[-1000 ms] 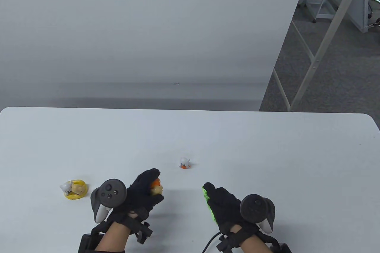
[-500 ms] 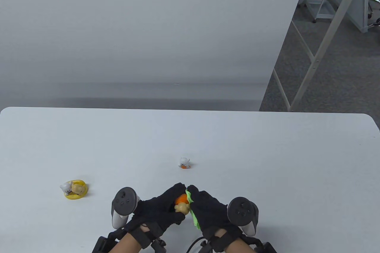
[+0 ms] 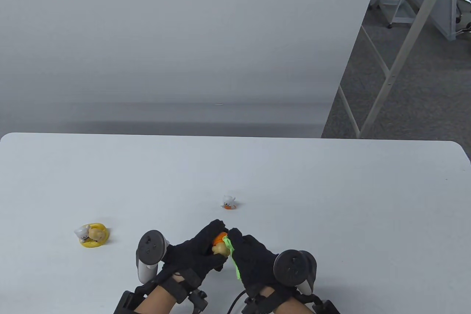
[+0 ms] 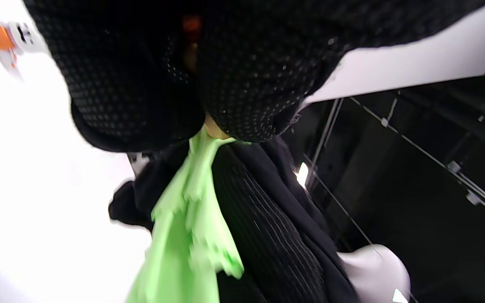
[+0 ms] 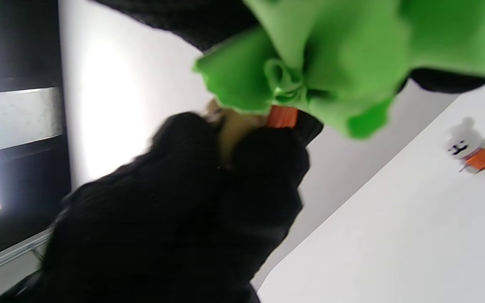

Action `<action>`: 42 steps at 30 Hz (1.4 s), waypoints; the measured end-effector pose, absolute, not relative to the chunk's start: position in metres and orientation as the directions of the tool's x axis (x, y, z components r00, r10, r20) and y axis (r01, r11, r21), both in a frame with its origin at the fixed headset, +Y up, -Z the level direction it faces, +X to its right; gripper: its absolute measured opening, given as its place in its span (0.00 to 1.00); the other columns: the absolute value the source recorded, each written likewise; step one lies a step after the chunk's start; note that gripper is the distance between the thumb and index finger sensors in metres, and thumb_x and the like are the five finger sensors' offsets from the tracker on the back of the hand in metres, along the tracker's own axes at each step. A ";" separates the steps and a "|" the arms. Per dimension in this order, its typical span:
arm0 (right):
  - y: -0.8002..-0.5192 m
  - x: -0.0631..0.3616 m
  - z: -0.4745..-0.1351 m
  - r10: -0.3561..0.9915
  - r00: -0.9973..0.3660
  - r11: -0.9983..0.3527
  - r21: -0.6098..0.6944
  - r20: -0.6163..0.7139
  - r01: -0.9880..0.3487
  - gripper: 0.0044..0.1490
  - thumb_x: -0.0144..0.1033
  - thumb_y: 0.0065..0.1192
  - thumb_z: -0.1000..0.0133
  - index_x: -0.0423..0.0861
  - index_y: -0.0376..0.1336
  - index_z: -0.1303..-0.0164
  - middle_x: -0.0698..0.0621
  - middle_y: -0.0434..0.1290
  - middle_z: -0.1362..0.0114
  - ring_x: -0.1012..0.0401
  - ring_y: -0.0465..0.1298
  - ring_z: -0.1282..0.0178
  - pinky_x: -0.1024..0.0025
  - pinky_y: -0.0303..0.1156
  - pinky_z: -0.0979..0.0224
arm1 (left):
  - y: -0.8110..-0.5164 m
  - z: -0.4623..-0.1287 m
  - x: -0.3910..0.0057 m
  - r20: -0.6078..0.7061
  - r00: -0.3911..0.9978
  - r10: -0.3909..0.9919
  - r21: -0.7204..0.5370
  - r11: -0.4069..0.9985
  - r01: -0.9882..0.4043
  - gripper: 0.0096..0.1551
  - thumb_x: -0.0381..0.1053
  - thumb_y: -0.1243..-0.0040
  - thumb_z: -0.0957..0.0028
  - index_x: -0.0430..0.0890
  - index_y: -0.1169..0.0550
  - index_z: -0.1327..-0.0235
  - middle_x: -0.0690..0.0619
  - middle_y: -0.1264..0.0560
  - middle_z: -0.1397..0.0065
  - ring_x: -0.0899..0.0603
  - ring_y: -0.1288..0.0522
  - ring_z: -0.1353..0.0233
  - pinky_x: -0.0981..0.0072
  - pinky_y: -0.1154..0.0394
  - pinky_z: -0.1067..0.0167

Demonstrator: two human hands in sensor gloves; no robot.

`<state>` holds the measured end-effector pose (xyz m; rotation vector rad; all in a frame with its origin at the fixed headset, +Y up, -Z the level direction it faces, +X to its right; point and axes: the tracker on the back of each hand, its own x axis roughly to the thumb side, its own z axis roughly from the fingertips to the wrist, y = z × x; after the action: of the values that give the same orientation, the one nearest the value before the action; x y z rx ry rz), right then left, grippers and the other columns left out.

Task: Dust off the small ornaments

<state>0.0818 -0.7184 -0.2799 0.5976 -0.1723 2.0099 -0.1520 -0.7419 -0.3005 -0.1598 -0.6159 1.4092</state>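
My left hand (image 3: 200, 251) grips a small tan and orange ornament (image 3: 220, 244) above the table's front middle. My right hand (image 3: 248, 258) holds a bright green cloth (image 3: 233, 260) and presses it against that ornament. In the right wrist view the cloth (image 5: 310, 54) covers the ornament's top (image 5: 282, 117), with the left hand's fingers (image 5: 263, 168) wrapped around it. In the left wrist view the cloth (image 4: 187, 227) hangs below my fingers (image 4: 242, 84). A white and orange ornament (image 3: 228, 202) stands on the table beyond the hands. A yellow ornament with white and tan figures (image 3: 92, 234) sits at the left.
The white table (image 3: 331, 189) has its far edge against a grey wall panel. Floor and metal frame legs (image 3: 382, 67) show at the far right. The white and orange ornament also shows in the left wrist view (image 4: 4, 38) and the right wrist view (image 5: 472, 149).
The hands came together from apart. The right hand brought the cloth onto the ornament in the left hand, and both have since shifted slightly left and away from me.
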 end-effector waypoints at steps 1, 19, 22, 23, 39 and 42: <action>-0.719 0.084 -0.282 0.798 -0.379 -0.486 0.128 0.469 -0.865 0.29 0.20 0.64 0.41 0.30 0.63 0.29 0.20 0.76 0.42 0.38 0.81 0.56 0.30 0.78 0.47 | -0.743 -0.299 -0.149 0.301 0.026 0.953 -0.493 0.179 -0.851 0.51 0.40 0.23 0.58 0.28 0.34 0.23 0.22 0.34 0.24 0.36 0.11 0.45 0.53 0.06 0.55; -0.720 0.076 -0.274 0.699 -0.464 -0.585 0.062 0.545 -0.808 0.29 0.21 0.65 0.41 0.31 0.63 0.29 0.20 0.75 0.42 0.38 0.81 0.56 0.30 0.77 0.47 | -0.749 -0.307 -0.161 0.367 0.251 0.896 -0.326 0.377 -0.867 0.52 0.50 0.10 0.62 0.34 0.26 0.28 0.27 0.26 0.29 0.46 0.06 0.54 0.67 0.02 0.65; -0.721 0.075 -0.272 0.642 -0.496 -0.637 0.047 0.584 -0.769 0.29 0.21 0.64 0.41 0.32 0.62 0.28 0.20 0.75 0.42 0.39 0.81 0.56 0.31 0.78 0.47 | -0.752 -0.301 -0.160 0.374 0.166 0.913 -0.267 0.277 -0.923 0.49 0.54 0.13 0.60 0.35 0.24 0.29 0.30 0.25 0.29 0.48 0.07 0.56 0.69 0.03 0.66; -0.721 0.076 -0.273 0.671 -0.469 -0.609 0.066 0.574 -0.791 0.29 0.21 0.64 0.41 0.32 0.63 0.29 0.20 0.75 0.42 0.39 0.81 0.57 0.31 0.78 0.47 | -0.755 -0.301 -0.161 0.375 0.126 0.919 -0.259 0.234 -0.937 0.52 0.55 0.15 0.59 0.33 0.27 0.27 0.30 0.25 0.29 0.47 0.07 0.56 0.69 0.03 0.66; -0.719 0.087 -0.280 0.826 -0.340 -0.443 0.144 0.450 -0.885 0.29 0.21 0.64 0.41 0.30 0.62 0.29 0.20 0.76 0.42 0.39 0.82 0.57 0.31 0.79 0.48 | -0.735 -0.289 -0.143 0.557 0.187 0.809 -0.270 0.389 -0.881 0.53 0.48 0.21 0.58 0.27 0.32 0.24 0.24 0.30 0.25 0.35 0.10 0.45 0.55 0.07 0.54; -0.712 0.079 -0.272 0.770 -0.357 -0.510 0.174 0.528 -0.842 0.30 0.20 0.64 0.41 0.28 0.60 0.30 0.19 0.76 0.43 0.39 0.82 0.57 0.30 0.79 0.48 | -0.736 -0.292 -0.149 0.492 0.209 0.845 -0.218 0.352 -0.910 0.53 0.49 0.22 0.59 0.26 0.32 0.25 0.23 0.30 0.27 0.34 0.11 0.46 0.54 0.07 0.55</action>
<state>0.0790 -0.7124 -0.2718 0.6891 -0.1537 1.9946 -0.1493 -0.7357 -0.2922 0.1282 -0.5929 1.2260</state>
